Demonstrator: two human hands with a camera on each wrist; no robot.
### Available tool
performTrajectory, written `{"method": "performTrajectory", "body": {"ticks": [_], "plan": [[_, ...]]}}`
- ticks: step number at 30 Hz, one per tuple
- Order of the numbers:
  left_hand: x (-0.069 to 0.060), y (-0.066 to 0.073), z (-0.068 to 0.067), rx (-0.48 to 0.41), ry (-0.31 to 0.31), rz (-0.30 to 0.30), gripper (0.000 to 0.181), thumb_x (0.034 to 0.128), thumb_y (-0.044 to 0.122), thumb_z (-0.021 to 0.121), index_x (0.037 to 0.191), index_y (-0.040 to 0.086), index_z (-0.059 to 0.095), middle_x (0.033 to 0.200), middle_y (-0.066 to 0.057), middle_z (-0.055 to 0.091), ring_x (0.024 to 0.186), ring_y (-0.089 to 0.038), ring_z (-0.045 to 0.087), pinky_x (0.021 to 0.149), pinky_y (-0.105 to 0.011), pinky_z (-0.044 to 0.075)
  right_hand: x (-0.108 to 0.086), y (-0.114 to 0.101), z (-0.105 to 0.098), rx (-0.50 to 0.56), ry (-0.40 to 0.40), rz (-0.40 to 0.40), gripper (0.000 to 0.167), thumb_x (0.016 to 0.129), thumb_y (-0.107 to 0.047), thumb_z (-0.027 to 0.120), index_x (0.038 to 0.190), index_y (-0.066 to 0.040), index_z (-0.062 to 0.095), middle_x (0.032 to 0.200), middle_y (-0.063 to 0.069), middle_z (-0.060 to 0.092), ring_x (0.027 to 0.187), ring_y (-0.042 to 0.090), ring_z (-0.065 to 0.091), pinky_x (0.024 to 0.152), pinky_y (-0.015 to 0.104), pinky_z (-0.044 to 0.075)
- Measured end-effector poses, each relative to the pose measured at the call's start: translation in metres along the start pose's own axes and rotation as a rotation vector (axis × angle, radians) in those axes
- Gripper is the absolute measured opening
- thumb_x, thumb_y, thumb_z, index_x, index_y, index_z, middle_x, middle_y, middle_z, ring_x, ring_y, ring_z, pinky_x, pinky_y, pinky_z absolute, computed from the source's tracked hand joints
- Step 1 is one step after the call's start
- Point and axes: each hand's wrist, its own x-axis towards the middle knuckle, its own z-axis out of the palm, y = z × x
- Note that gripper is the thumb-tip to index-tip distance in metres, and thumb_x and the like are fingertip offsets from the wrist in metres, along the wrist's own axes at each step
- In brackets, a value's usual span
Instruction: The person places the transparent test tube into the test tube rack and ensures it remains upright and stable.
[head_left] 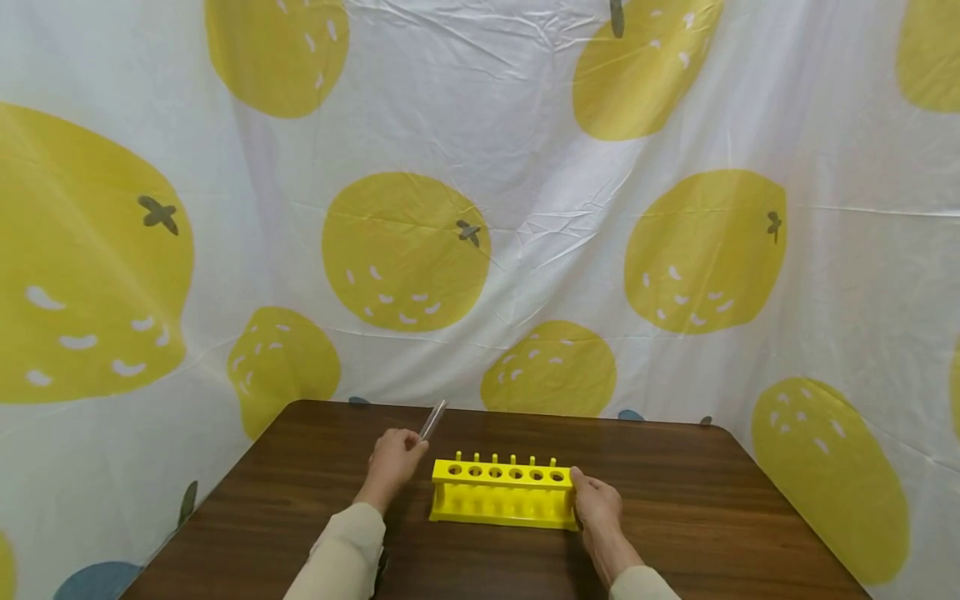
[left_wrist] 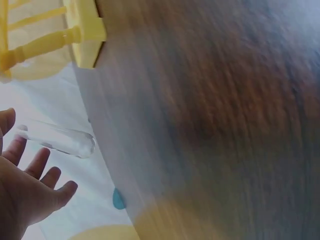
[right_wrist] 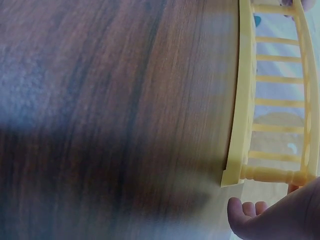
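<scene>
Left hand (head_left: 397,458): thumb and index pinch 1 clear, slim, cylindrical test tube (head_left: 433,421), other three fingers spread; tube held in air left of rack, long axis slanting up-right from hand in head view, far end pointing away from person. Next, 1 bright yellow plastic rectangular test tube rack (head_left: 504,483), upright on dark brown wood-grain table (head_left: 712,517), long axis left-right, 6 round holes, 6 pegs (head_left: 513,459). Right hand (head_left: 598,504) touches rack's right end, three fingers loosely curled, can't tell if thumb and index pinch it
</scene>
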Motion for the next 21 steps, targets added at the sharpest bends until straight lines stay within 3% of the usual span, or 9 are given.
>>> {"method": "performTrajectory", "body": {"ticks": [5,11,21], "plan": [[0.005,0.004,-0.002,-0.168,-0.006,-0.05,0.02,0.097,0.02,0.065,0.102,0.001,0.071,0.112,-0.016,0.064,0.1,-0.031,0.058,0.087,-0.049,0.049,0.0,0.001,0.0,-0.003,-0.002,-0.007,0.061,0.102,-0.037,0.054,0.131,0.017,0.053,0.133,0.036,0.048,0.121,0.046,0.047,0.1,0.053,0.043],[0.009,0.012,-0.006,-0.293,-0.004,-0.085,0.026,0.0978,0.023,0.064,0.111,0.001,0.069,0.126,-0.02,0.059,0.112,-0.036,0.055,0.096,-0.053,0.044,0.0,0.0,0.0,0.004,-0.005,0.002,0.06,0.102,-0.035,0.054,0.131,0.017,0.053,0.134,0.035,0.048,0.12,0.044,0.047,0.1,0.053,0.043],[0.011,0.023,-0.011,-0.445,0.021,-0.119,0.029,0.0975,0.02,0.064,0.116,-0.002,0.067,0.122,-0.02,0.063,0.105,-0.032,0.06,0.096,-0.049,0.047,0.0,-0.001,0.0,0.011,-0.006,0.008,0.062,0.102,-0.037,0.054,0.132,0.017,0.052,0.136,0.036,0.047,0.122,0.046,0.046,0.102,0.054,0.042]]}}
